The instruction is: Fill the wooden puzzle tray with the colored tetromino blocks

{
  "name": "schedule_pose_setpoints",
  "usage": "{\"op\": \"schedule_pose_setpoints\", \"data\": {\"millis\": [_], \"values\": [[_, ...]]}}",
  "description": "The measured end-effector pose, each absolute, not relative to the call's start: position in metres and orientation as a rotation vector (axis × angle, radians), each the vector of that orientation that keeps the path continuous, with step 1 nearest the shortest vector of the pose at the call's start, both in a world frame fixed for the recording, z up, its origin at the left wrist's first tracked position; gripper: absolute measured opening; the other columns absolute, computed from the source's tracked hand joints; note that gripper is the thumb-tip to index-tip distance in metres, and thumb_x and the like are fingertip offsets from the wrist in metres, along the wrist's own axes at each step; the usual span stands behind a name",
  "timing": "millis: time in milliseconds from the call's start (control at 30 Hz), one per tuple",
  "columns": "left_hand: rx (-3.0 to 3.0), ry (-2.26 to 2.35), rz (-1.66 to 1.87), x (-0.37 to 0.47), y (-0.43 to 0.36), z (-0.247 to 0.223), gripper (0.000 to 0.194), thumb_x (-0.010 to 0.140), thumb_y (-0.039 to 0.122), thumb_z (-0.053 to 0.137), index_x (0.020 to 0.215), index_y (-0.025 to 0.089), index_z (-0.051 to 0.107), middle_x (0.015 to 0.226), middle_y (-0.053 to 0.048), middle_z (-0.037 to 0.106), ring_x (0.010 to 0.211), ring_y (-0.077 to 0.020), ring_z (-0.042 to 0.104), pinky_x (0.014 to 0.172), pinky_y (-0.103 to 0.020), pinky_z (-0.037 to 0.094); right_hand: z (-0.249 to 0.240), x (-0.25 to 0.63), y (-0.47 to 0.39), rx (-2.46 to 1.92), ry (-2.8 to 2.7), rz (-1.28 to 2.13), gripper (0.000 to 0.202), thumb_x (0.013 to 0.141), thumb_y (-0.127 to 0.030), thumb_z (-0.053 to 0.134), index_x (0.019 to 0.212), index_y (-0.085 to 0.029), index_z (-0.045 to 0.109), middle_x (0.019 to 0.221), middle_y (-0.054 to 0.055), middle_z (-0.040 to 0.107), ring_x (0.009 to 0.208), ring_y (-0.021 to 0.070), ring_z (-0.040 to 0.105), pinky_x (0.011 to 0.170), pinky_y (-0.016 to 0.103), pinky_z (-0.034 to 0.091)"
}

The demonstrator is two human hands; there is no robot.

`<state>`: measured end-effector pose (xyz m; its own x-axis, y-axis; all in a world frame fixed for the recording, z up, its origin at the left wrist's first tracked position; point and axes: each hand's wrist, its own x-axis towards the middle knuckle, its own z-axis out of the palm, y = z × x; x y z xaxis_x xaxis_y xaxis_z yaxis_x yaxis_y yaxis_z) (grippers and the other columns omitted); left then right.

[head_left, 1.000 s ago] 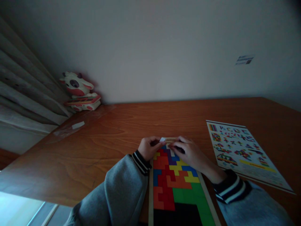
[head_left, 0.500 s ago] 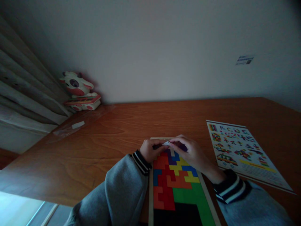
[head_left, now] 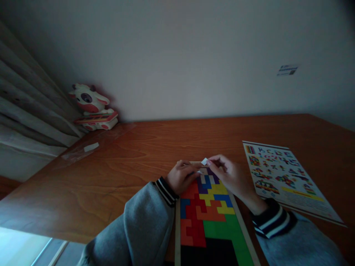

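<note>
A puzzle board (head_left: 178,236) with a pale frame lies in front of me, filled in large part with flat coloured block pieces. My right hand (head_left: 226,173) pinches a small white piece (head_left: 204,161) between thumb and index finger, just above the board's far end. Beside it, my left hand (head_left: 181,175) reaches over the far left corner with its fingers drawn together. A tiny white bit (head_left: 199,171) shows at its thumb tip; its shape is too small to make out. Green pieces (head_left: 219,229) and a black area (head_left: 208,253) fill the near part.
A printed sheet (head_left: 288,177) with coloured block figures lies right of the board on the wooden table (head_left: 133,159). At the back left corner stands a cow toy (head_left: 93,107), with a clear plastic wrapper (head_left: 80,153) nearer to me by the curtain (head_left: 30,111).
My hands have parted slightly. The right hand has lifted up and away with the white piece, and the left hand's fingers have straightened a little over the board.
</note>
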<state>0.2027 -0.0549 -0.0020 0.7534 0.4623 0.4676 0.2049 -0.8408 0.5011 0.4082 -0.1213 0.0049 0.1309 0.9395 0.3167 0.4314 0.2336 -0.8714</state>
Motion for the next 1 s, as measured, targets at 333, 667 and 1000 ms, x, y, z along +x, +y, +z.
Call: {"op": "schedule_pose_setpoints", "data": {"millis": [333, 667, 1000], "values": [[2.704, 0.536, 0.796, 0.203, -0.06, -0.005, 0.029, 0.1, 0.034, 0.048, 0.109, 0.019, 0.072, 0.095, -0.008, 0.074, 0.096, -0.0215, 0.061, 0.089, -0.036, 0.049, -0.006, 0.413, -0.116, -1.468, -1.632, 0.56, 0.018, 0.093, -0.034, 0.055, 0.1, -0.024, 0.069, 0.093, 0.004, 0.076, 0.082, 0.0202, 0.072, 0.074, 0.035, 0.057], [2.677, 0.469, 0.819, 0.205, -0.059, -0.003, 0.027, 0.099, 0.032, 0.05, 0.105, 0.017, 0.071, 0.095, -0.009, 0.073, 0.094, -0.0194, 0.066, 0.088, -0.033, 0.051, -0.012, 0.415, -0.113, -1.461, -1.83, 0.41, 0.015, 0.09, -0.025, 0.057, 0.095, -0.023, 0.072, 0.093, 0.006, 0.068, 0.083, 0.0194, 0.068, 0.075, 0.034, 0.056], [2.655, 0.354, 0.773, 0.204, -0.059, 0.0, 0.021, 0.099, 0.027, 0.05, 0.103, 0.016, 0.067, 0.1, -0.008, 0.075, 0.096, -0.0183, 0.071, 0.09, -0.033, 0.052, -0.012, 0.417, -0.113, -1.469, -1.845, 0.41, 0.013, 0.09, -0.022, 0.057, 0.093, -0.022, 0.07, 0.094, 0.006, 0.065, 0.084, 0.0193, 0.066, 0.077, 0.035, 0.055]]}}
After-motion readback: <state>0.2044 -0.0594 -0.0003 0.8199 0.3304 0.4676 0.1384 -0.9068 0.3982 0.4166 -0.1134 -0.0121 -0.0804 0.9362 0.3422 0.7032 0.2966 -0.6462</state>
